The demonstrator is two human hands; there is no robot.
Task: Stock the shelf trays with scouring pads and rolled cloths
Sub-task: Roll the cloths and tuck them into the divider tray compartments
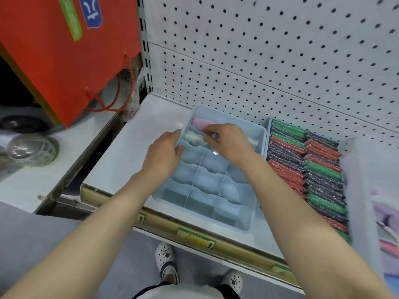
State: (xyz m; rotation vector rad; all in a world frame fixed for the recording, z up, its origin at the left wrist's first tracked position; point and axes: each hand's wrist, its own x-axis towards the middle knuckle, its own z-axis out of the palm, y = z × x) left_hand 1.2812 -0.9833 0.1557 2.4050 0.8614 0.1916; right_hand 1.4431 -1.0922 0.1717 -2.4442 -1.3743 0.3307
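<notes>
A pale blue divided tray (254, 221) sits on the white shelf (138, 152). A pink rolled cloth (199, 123) lies in its far left compartment. Just in front of it lies a white rolled cloth (194, 135). My right hand (228, 141) pinches that white cloth from above. My left hand (165, 153) grips the tray's left rim beside it. To the right, a second tray (268, 134) holds two rows of red, green and grey scouring pads (311, 160), packed on edge.
A perforated white back panel (269, 67) rises behind the trays. An orange paper bag (64, 57) with cord handles hangs at the left over a lower shelf with round lids (32, 149). Pale cloths (386, 216) show at the far right. My white shoes (166, 262) stand below.
</notes>
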